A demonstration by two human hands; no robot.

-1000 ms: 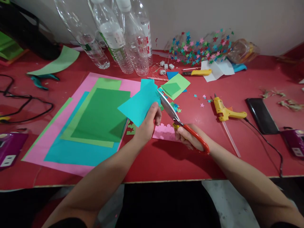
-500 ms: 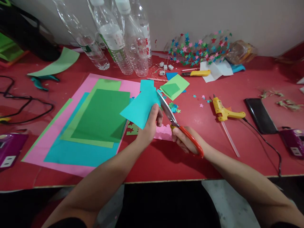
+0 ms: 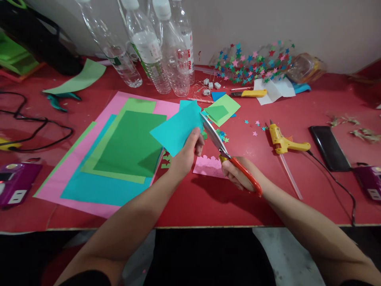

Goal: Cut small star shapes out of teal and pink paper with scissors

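Note:
My left hand [image 3: 192, 149] pinches a turquoise paper sheet [image 3: 175, 129], thumb on its lower right side. My right hand [image 3: 239, 172] grips red-handled scissors [image 3: 244, 173], whose blades point up and left to the sheet's right edge. Whether the blade tips touch the paper is hard to tell. Under the scissors lies a pink paper piece [image 3: 208, 167] with a jagged upper edge. Small star cutouts [image 3: 224, 137] lie behind the blades, beside a light green paper [image 3: 229, 109] with a darker green piece on it.
Large coloured sheets [image 3: 127, 143] are stacked at the left. Plastic bottles [image 3: 175, 59] stand along the back wall, near a star-covered bottle [image 3: 256, 63]. A yellow glue gun [image 3: 285, 143], its cable and a black phone [image 3: 330, 147] lie right. A yellow cutter [image 3: 254, 93] lies behind.
The turquoise sheet has turned slightly in my left hand, its right end tilting up. My right hand and the scissors have shifted a little right, away from the left hand. The whole view has shifted slightly.

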